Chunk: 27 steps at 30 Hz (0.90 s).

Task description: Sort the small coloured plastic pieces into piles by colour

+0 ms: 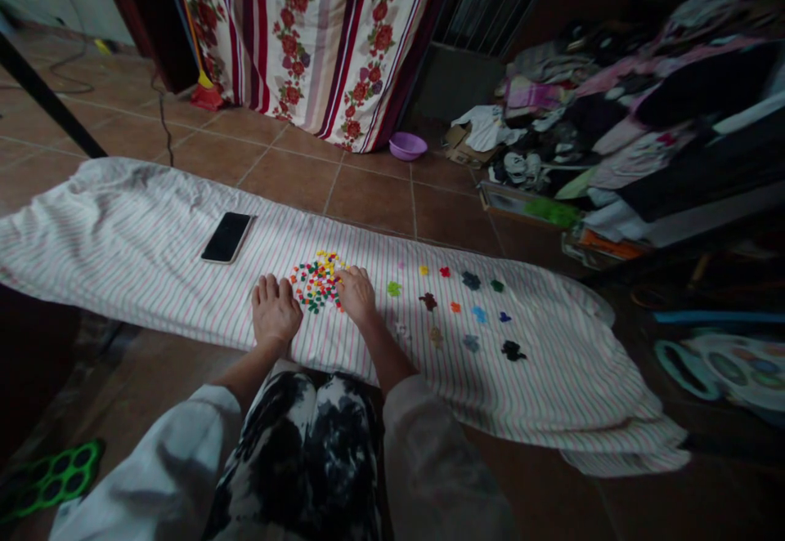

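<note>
Your step in hand looks to be picking at the loose heap of tiny, mixed-colour, plastic-looking pieces (316,286), which lies on the white cloth with pink and green stripes (552,398) in front of you, between your hands. Your right hand (356,292) reaches into the heap's right edge, its fingers bunched and pointing down; you cannot tell from here whether they are clamped on a piece. Your left hand (275,312) lies palm down just beside the heap's left edge, fingers extended and slightly apart, with nothing seen in its grasp. To your right stand small single-colour clusters, among them a lime-green cluster (393,288) and a black cluster (513,351). Lifting one piece cleanly would call for a fine fingertip pinch that leaves its neighbours undisturbed.
</note>
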### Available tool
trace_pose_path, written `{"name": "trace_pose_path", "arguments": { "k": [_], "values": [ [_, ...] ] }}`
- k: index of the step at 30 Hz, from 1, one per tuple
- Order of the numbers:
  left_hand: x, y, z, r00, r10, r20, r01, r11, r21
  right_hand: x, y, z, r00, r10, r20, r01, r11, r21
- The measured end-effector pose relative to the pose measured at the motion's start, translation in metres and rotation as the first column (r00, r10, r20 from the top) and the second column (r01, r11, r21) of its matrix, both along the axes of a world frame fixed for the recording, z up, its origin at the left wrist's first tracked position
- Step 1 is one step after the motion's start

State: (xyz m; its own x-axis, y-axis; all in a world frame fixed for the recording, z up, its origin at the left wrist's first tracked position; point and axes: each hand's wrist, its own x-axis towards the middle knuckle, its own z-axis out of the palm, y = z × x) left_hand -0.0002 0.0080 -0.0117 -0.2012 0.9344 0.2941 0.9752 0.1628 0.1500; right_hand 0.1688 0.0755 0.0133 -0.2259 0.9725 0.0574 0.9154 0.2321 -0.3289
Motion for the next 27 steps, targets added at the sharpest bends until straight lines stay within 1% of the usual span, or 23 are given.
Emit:
{"name": "trace_pose_path", "arguments": {
  "k": [9, 14, 18, 22, 27],
  "values": [
    [0.0, 0.0, 0.001, 0.999, 0.0, 0.037, 0.001, 1.0, -0.016, 0.002, 0.0, -0.003, 0.998, 0.056, 0.019, -0.057, 0.998, 0.014],
    [0.0, 0.0, 0.002, 0.999, 0.002, 0.048, -0.001, 1.0, -0.014, 0.002, 0.001, -0.003, 0.998, 0.054, 0.037, -0.054, 0.998, 0.02],
    [0.0, 0.0, 0.002, 0.999, 0.006, 0.039, -0.005, 1.0, -0.024, 0.003, 0.003, -0.004, 0.996, 0.086, 0.025, -0.087, 0.996, 0.023],
    [0.0, 0.0, 0.001, 1.0, 0.002, 0.027, -0.001, 1.0, -0.021, 0.005, 0.004, -0.008, 0.991, 0.113, -0.076, -0.109, 0.992, 0.057],
    [0.0, -0.001, 0.002, 1.0, 0.0, 0.028, 0.0, 1.0, -0.021, 0.012, 0.0, -0.014, 0.956, 0.048, -0.291, -0.027, 0.997, 0.075]
  ]
}}
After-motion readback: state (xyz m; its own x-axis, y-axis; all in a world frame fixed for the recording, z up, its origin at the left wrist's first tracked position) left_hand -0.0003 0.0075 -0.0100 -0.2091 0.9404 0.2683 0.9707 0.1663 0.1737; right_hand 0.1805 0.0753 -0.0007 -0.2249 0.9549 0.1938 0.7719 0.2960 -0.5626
